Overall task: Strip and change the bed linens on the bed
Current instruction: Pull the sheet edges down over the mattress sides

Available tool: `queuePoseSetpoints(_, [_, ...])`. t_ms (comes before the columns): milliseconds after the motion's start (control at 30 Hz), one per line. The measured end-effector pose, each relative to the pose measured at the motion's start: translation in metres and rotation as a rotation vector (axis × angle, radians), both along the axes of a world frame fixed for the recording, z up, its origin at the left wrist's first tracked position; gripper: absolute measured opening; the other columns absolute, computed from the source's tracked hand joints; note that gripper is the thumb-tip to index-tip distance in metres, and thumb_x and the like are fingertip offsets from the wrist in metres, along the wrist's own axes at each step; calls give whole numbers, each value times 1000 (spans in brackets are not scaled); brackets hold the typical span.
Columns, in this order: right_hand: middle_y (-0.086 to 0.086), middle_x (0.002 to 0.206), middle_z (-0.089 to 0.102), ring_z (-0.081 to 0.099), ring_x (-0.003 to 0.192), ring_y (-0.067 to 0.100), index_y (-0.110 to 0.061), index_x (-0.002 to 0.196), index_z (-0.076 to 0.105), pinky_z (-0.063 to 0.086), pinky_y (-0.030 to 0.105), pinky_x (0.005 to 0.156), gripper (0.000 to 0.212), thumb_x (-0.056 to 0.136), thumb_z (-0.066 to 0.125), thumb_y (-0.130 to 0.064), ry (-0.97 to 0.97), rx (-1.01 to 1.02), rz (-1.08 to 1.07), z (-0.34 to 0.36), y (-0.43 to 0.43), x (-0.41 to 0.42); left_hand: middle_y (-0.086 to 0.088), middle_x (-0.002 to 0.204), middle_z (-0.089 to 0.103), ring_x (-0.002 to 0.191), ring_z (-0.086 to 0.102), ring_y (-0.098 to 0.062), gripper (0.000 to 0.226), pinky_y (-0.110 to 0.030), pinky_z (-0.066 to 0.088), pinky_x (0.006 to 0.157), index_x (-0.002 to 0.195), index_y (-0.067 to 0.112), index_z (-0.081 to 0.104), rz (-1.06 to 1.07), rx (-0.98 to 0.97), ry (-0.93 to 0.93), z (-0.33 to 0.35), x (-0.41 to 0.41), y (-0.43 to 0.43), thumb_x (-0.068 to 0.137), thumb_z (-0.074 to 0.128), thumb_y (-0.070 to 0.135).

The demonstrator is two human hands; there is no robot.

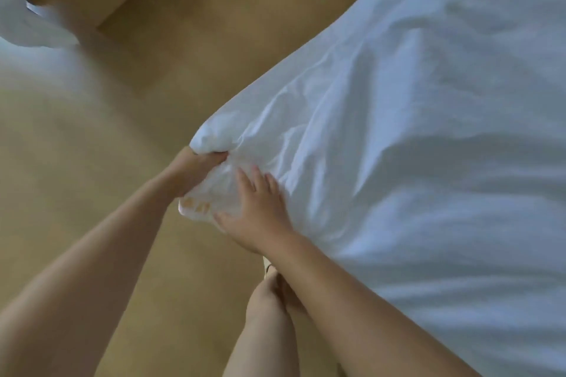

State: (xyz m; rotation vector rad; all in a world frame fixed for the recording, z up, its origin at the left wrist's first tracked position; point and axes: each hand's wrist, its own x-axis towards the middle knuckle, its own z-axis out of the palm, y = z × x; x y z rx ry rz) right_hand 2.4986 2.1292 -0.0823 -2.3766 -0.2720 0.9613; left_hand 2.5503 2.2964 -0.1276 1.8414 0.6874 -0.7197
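The white sheet [413, 131] runs near-left to far-right; left hand [196, 171] grips its corner, right hand [260, 211] lies flat, fingers spread, on it.

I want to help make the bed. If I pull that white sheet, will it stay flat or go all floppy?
Probably floppy: the white sheet wrinkles and bunches where the left hand grips its corner. It likely drags easily, sagging off the edge.

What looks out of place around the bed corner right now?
White linen lies heaped on the tan floor at upper left. Otherwise only the white sheet is wrinkled and bunched at the corner where both hands work.
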Motion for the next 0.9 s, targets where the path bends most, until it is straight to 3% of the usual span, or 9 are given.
queuePoseSetpoints(67, [7, 157, -1, -5, 143, 25, -21, 149, 8, -3, 40, 115, 86, 83, 56, -47, -68, -107, 63, -26, -19, -5, 2, 91, 68, 87, 63, -22, 25, -33, 48, 71, 86, 27, 63, -154, 245, 54, -16, 11, -13, 79, 59, 51])
queuePoseSetpoints(167, [10, 157, -2, -6, 143, 29, -24, 150, 5, -10, 42, 113, 88, 83, 58, -44, -217, -275, 240, -37, -48, -20, -7, 107, 59, 101, 55, -31, 45, -38, 41, 82, 111, 18, 52, -458, 667, 91, -37, 17, -19, 81, 59, 50])
queuePoseSetpoints(233, [14, 156, 14, 11, 143, 34, -21, 150, 17, 3, 49, 114, 90, 79, 65, -47, -292, -346, 229, -34, -62, -23, -11, 105, 57, 101, 52, -35, 48, -41, 36, 82, 117, 13, 42, -472, 731, -59, -45, 17, -22, 79, 59, 37])
queuePoseSetpoints(333, [16, 113, 63, 61, 103, 34, -9, 118, 63, 51, 44, 82, 75, 59, 81, -51, -432, -397, 151, -22, -73, -19, -3, 94, 58, 89, 55, -31, 42, -35, 39, 76, 117, 16, 46, -289, 461, -19, -39, 14, -32, 86, 51, 43])
queuePoseSetpoints(400, [11, 93, 63, 63, 82, 29, -6, 101, 64, 48, 32, 63, 54, 69, 76, -48, -388, -395, 199, -13, -76, -14, 2, 92, 64, 88, 61, -23, 49, -32, 45, 76, 108, 17, 59, -118, 160, 126, -27, 10, -34, 85, 52, 59])
queuePoseSetpoints(500, [8, 107, 58, 60, 92, 28, -9, 119, 48, 38, 30, 66, 46, 92, 50, -46, -221, -301, 207, -9, -85, -2, 4, 85, 74, 79, 71, -15, 52, -28, 54, 65, 90, 22, 72, -80, -182, 66, 0, 8, -24, 65, 69, 67])
queuePoseSetpoints(633, [10, 79, 62, 62, 63, 30, -7, 90, 58, 36, 29, 50, 37, 78, 68, -40, -361, -59, 164, 8, -62, -11, -6, 93, 74, 80, 71, -22, 55, -34, 58, 65, 114, 12, 67, 229, -545, 85, 6, -12, 33, 72, 75, 48])
queuePoseSetpoints(767, [7, 81, 47, 52, 70, 31, -13, 94, 43, 26, 31, 57, 14, 93, 46, -26, -184, -156, 317, -4, -35, -23, -2, 82, 67, 72, 64, -18, 38, -28, 48, 59, 103, 7, 65, 282, 5, 243, -32, -37, 22, 87, 62, 42])
queuePoseSetpoints(900, [3, 76, 39, 41, 67, 28, -16, 88, 34, 27, 32, 59, 11, 95, 41, -22, -149, -150, 316, -21, -43, -23, 0, 87, 61, 84, 58, -28, 28, -34, 43, 73, 92, 19, 59, -255, 493, 129, -45, -18, 14, 88, 50, 44])
